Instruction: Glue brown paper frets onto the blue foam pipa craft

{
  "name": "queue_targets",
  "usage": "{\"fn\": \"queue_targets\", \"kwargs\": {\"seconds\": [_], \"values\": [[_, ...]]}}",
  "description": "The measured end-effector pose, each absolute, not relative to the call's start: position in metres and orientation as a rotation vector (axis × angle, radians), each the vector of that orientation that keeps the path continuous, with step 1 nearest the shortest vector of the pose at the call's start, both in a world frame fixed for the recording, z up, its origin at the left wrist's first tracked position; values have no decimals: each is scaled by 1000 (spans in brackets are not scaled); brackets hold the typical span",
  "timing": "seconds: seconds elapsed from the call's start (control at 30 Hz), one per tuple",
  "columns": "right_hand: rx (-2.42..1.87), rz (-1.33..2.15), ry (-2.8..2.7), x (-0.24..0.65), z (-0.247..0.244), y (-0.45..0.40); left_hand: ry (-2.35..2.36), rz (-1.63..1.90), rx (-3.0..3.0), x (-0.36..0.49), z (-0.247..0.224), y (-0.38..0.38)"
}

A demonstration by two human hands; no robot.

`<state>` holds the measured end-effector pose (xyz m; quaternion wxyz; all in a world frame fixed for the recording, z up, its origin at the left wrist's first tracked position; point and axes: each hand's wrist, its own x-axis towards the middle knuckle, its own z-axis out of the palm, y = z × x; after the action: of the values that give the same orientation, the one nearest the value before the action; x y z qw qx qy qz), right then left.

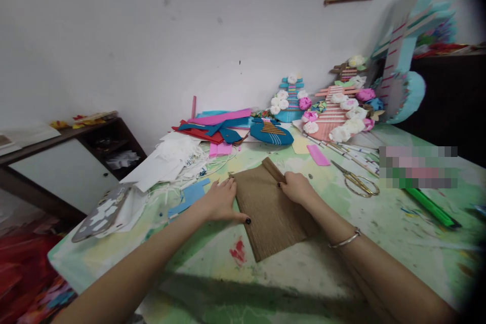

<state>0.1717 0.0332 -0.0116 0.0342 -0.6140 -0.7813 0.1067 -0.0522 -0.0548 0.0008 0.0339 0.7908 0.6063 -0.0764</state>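
A sheet of brown crepe paper lies on the green-patterned tabletop, its upper right edge folded or rolled over. My left hand rests flat at the paper's left edge, fingers spread, with the thumb on the paper. At the right, my right hand has its fingers closed on the folded edge of the brown paper. A bracelet is on the right wrist. The underside of the paper is hidden.
Gold-handled scissors and a green cutter lie to the right. Blue paper, white sheets and a phone-shaped grey object are at the left. Flower-decorated crafts stand against the wall.
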Motion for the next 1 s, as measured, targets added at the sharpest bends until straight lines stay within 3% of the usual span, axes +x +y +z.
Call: {"fn": "queue_targets", "kwargs": {"seconds": [0.47,1.0], "values": [[-2048,213,-2312,237,-5,11,1457,-176,2613,-16,0,-14],[-2143,159,-2267,242,-19,-5,1391,108,2570,-14,-5,-22]]}}
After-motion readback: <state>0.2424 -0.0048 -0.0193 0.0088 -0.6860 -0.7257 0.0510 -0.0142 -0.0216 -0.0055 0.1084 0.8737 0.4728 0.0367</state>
